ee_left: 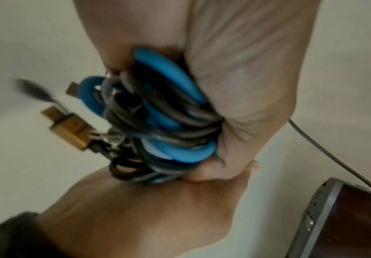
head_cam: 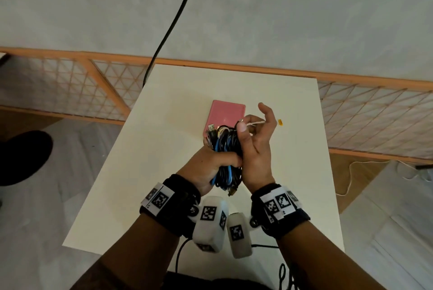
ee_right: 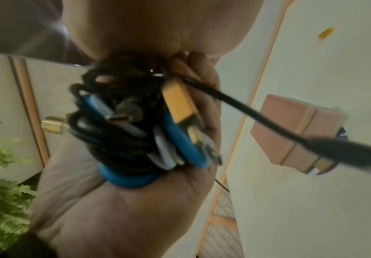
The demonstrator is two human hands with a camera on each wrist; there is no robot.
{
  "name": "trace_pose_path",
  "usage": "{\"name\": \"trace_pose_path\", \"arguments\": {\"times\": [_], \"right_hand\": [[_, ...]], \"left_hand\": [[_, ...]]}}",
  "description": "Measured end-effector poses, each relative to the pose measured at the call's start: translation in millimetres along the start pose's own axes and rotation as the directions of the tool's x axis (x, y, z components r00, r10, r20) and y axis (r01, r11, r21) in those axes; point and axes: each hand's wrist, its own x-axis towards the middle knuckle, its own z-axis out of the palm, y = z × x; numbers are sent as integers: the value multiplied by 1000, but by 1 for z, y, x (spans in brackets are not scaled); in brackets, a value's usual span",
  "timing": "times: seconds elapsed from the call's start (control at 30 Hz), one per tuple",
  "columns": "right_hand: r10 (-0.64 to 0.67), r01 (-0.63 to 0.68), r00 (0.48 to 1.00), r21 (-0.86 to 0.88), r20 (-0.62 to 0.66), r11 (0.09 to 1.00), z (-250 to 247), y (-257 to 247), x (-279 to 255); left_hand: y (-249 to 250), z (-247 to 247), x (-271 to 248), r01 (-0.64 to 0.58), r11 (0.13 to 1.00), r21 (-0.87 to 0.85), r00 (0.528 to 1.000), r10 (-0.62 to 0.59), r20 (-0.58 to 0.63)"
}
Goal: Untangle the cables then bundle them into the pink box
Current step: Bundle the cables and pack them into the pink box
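Left hand [head_cam: 212,163]: I see it clenched round the coiled cables [head_cam: 226,149] — untangling looks done.
Right hand [head_cam: 256,142]: at 3 o'clock of the coil, thumb pressed on it, pinching a thin tie [head_cam: 255,123].
Pink box [head_cam: 226,114]: at 12 o'clock, on the table [head_cam: 164,149] — lid shut, so boxing remains.

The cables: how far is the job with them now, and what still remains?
Looks done: the cables are gathered into one coiled bundle, no loose tangle on the table. In hand: the left hand grips the bundle while the right hand pinches a thin white tie at its top. Left: securing the tie and putting the bundle into the pink box, which lies behind it.
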Motion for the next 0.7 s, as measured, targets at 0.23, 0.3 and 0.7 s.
{"name": "trace_pose_path", "arguments": {"times": [0.23,0.3,0.7], "right_hand": [[135,-135,991,-100,0,986,16,42,1],[193,-196,980,-89,-43,977,20,53,3],[378,-407,910,-193,-169,893,45,89,46]], "left_hand": [[-25,-35,19,27,999,47,998,-25,-54],[-25,-46,31,62,994,85,998,-63,6],[-19,-95,94,141,988,57,980,-148,130]]}}
